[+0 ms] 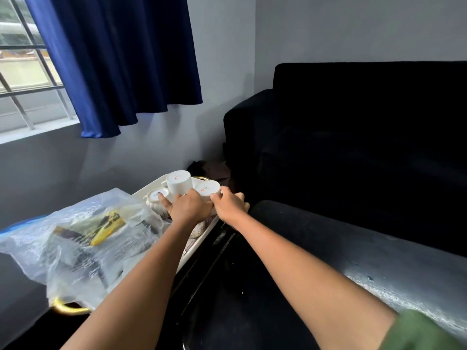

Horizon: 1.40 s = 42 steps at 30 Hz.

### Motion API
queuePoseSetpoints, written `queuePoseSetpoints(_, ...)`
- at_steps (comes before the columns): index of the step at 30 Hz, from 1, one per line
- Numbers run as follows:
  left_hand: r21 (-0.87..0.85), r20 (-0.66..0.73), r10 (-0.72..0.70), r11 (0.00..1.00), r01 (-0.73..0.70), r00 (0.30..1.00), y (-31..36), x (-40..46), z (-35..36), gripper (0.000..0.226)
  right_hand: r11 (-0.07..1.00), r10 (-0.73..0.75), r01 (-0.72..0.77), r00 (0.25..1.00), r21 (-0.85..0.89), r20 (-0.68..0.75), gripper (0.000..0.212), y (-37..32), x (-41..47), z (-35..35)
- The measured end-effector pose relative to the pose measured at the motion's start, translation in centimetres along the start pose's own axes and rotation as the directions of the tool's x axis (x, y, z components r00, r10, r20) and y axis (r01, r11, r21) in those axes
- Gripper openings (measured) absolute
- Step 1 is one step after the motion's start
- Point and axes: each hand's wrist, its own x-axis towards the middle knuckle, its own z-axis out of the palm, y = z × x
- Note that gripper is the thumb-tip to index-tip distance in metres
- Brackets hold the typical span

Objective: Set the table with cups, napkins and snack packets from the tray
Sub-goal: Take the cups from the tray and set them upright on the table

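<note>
Both hands are out over the far end of the white tray (151, 188), where the cups sit upside down. The left hand (190, 207) has its fingers spread across two of them: the index finger lies on the base of the small ribbed cup (157, 198) near the tray's left edge, and the others touch the bottom of the tall white cup (179, 182) in the middle. The right hand (231, 204) curls round the side of the third cup (208, 188) at the tray's far right corner, thumb on the near side and fingers wrapped behind it (can't see the fingertips, so how hard it grips I can't tell).

The near half of the tray is covered by a crumpled clear plastic bag (83, 223) with snack packets inside, one of them a yellow packet (108, 227). A gold handle (68, 309) pokes out at the tray's near end. A black glossy table (328, 248) lies just right of the tray, with a dark sofa (353, 135) behind and a blue curtain (121, 59) by the window.
</note>
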Motion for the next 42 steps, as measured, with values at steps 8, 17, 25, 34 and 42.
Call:
queuePoseSetpoints(8, -0.066, -0.116, 0.08, 0.994, -0.088, 0.99, 1.2, -1.3, -2.0, 0.042, 0.939, 0.034, -0.034, 0.999, 0.343, 0.005, 0.04, -0.8, -0.9, -2.2)
queuePoseSetpoints(17, -0.397, -0.214, 0.061, 0.906, -0.144, 0.975, 4.3, -7.9, -3.2, 0.044, 0.682, 0.087, -0.046, 0.996, 0.729, -0.018, 0.043, 0.3, -5.2, -6.0)
queuePoseSetpoints(25, -0.673, -0.343, 0.213, 0.623, -0.398, 0.915, 5.4, -15.1, -1.6, 0.052, 0.608, 0.15, 0.016, 0.98, 0.794, -0.134, 0.057, 3.1, -11.2, -8.3)
queuePoseSetpoints(34, -0.975, 0.202, -0.081, 0.072, 0.208, 0.976, 7.2, -19.4, -2.0, 0.045, 0.433, 0.178, -0.004, 0.981, 0.902, -0.081, 0.056, 5.5, -16.5, -9.5)
queuePoseSetpoints(42, -0.881, 0.455, 0.243, -0.018, 0.473, 0.857, 6.9, -19.9, -1.7, 0.032, 0.52, 0.14, -0.099, 0.99, 0.848, 0.029, 0.05, 8.0, -19.0, -10.6)
